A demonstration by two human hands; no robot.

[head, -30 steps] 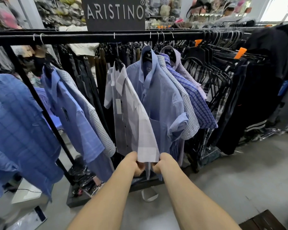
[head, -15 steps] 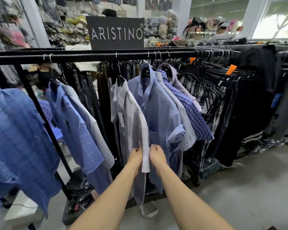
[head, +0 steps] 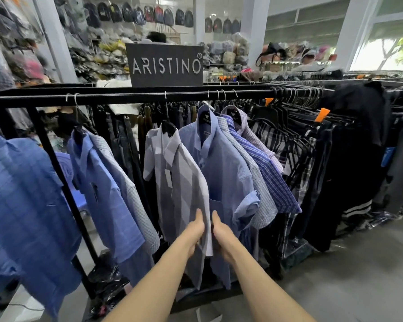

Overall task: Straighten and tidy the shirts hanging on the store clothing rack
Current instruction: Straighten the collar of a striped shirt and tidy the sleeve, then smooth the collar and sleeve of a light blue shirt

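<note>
While left hand (head: 194,231) and right hand (head: 221,235) still pinch pale shirt (head: 184,189) front edge, grip sits higher than before.

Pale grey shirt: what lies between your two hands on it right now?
In the head view, the pale grey shirt's front edge hangs as a narrow strip between the left hand and the right hand; nothing else lies between them.

Both forearms bare to frame edge, no sleeves, watch, rings or gloves visible on left hand (head: 194,231) or right hand (head: 221,235).
</note>
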